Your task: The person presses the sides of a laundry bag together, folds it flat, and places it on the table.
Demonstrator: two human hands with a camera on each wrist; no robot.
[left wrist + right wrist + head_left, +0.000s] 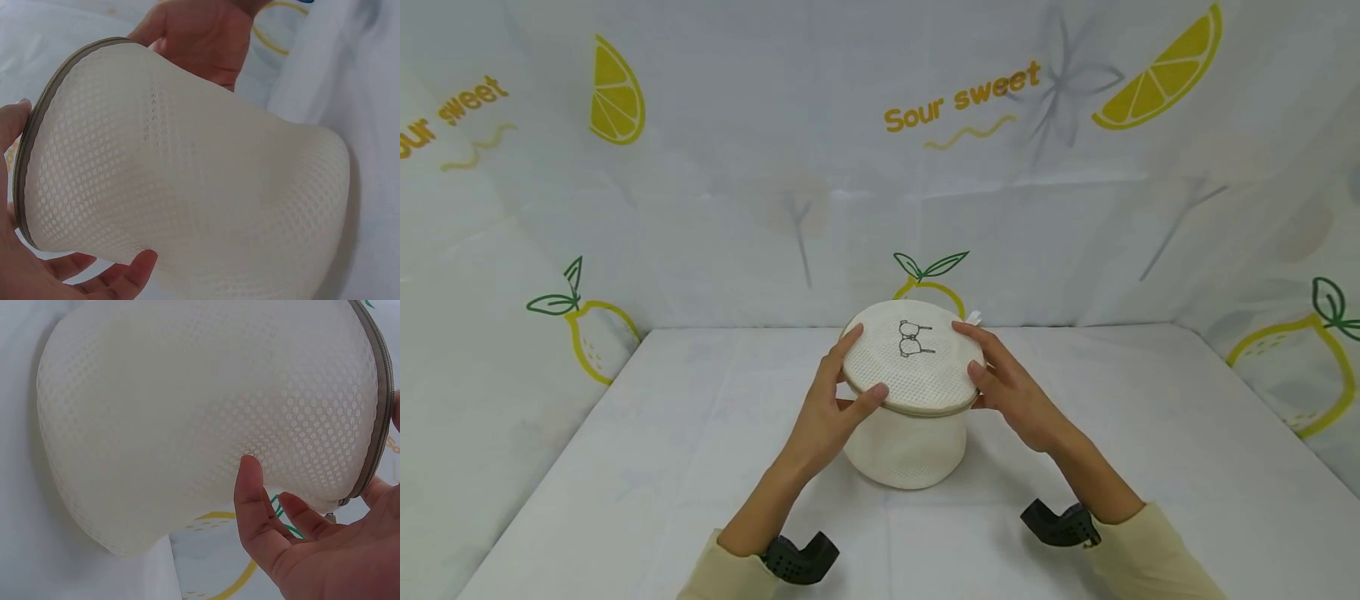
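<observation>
A white mesh laundry bag (904, 454), round like a drum, stands upright on the table in the head view. Its top (940, 375) carries a small dark line drawing of a bra and tilts toward me. A grey-brown zipper (39, 119) runs round the top rim. My left hand (829, 404) grips the left side, thumb on the rim and fingers against the mesh wall. On the other side my right hand (1018, 400) holds the rim, with thumb and forefinger over the top edge. In the right wrist view a zipper pull (330, 517) hangs beside the right fingers. The mesh wall bends inward at mid-height.
A white cloth covers the table (700, 467). Behind it hangs a pale curtain (737, 242) printed with lemons and lettering. A black wrist mount (801, 558) sits on the left wrist, another black mount (1060, 523) on the right.
</observation>
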